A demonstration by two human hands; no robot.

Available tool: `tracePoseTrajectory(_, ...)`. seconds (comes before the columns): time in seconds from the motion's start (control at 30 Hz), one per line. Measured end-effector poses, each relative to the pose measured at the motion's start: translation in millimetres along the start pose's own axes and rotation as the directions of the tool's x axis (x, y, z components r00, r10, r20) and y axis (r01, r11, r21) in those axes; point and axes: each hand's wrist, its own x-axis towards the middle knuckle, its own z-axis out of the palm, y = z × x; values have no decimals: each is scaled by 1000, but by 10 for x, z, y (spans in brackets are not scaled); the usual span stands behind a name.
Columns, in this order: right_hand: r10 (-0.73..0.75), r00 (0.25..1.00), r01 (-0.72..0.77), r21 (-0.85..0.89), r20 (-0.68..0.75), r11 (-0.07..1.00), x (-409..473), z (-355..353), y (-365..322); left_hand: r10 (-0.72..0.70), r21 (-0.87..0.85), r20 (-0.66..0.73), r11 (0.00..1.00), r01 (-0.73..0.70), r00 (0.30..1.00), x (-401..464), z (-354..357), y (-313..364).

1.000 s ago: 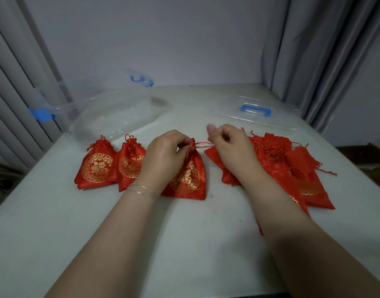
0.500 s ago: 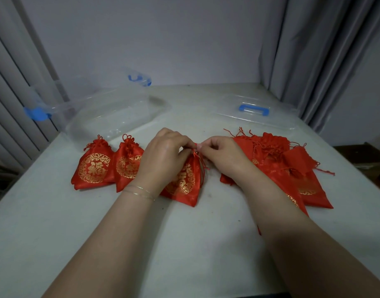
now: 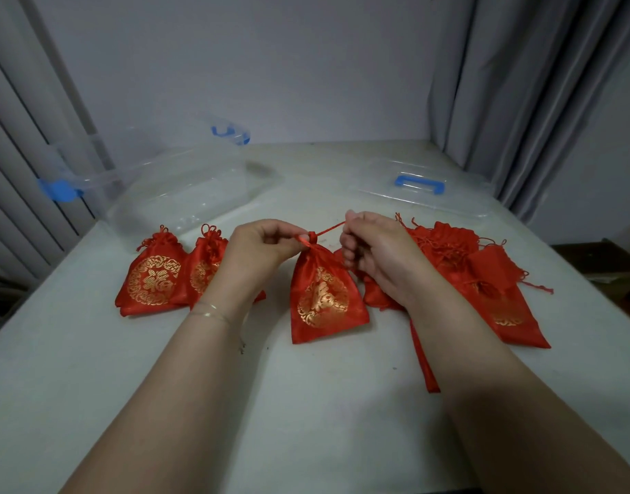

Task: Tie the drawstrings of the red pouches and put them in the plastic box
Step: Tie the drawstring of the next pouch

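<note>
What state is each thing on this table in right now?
Middle pouch: neck cinched, cord pulled taut.
Left hand: pinches the neck.
Right hand: pulls the cord.
Two left pouches: necks gathered, lying flat.
Right pile: cords loose.
Plastic box: open, no pouches inside.
Lid: off, lying flat.

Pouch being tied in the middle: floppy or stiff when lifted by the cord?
Likely floppy: the pouch is thin creased satin, gathered at its neck. Probably light, since it lies flat on the table. The shiny cloth may slip, so the cord held by both hands is the surer grip.
</note>
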Motion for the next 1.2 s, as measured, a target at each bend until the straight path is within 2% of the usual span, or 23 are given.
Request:
tracePoseTrajectory(0.17, -114, 992, 106, -151, -47, 983, 19, -1, 24, 62, 268, 8, 961, -61, 998, 9, 6, -35)
tracePoseTrajectory(0.23, -138, 990, 132, -161, -23, 978, 26, 8, 36, 66, 315, 27, 947, -71, 997, 13, 2, -40)
tracePoseTrajectory(0.3, -138, 990, 139, -183, 18, 973, 19, 12, 35, 32, 273, 49, 961, -45, 998, 9, 7, -30)
tracePoseTrajectory(0.4, -136, 987, 152, -244, 80, 958, -17, 8, 16, -59, 82, 56, 995, 54, 997, 16, -8, 3)
tracePoseTrajectory(0.47, -142, 980, 180, -331, 137, 926, -53, 1, -9, -120, -46, 49, 991, 122, 992, 30, -44, 13)
tracePoseTrajectory(0.57, -130, 974, 205, -480, 185, 853, -68, -34, -22, -152, -120, 35, 980, 156, 988, 37, -94, 17)
tracePoseTrajectory(0.63, -133, 974, 217, -596, 183, 773, -52, -57, 4, -125, -82, 24, 989, 127, 992, 28, -102, 20)
tracePoseTrajectory(0.7, -214, 966, 258, -658, 148, 707, -42, -54, 33, -76, 10, 32, 997, 76, 997, 14, -98, 16)
tracePoseTrajectory(0.77, -352, 932, 336, -581, 89, 742, -59, -22, 10, -39, 63, 83, 997, 33, 996, -8, -67, 22)
tracePoseTrajectory(0.83, -415, 902, 415, -491, 115, 766, -53, -21, -11, 2, 96, 133, 995, -15, 991, -33, -12, 38)
tracePoseTrajectory(0.97, -301, 933, 358, -557, 195, 749, -16, -21, 34, 115, 153, 136, 979, -135, 984, -44, 69, 32)
tracePoseTrajectory(1.1, -226, 967, 256, -507, 121, 823, -5, 20, 73, 212, 252, 38, 944, -214, 977, -99, 117, 31)
tracePoseTrajectory(1.2, -243, 969, 226, -522, 38, 822, -2, 47, 95, 295, 381, 6, 883, -275, 955, -127, 136, 46)
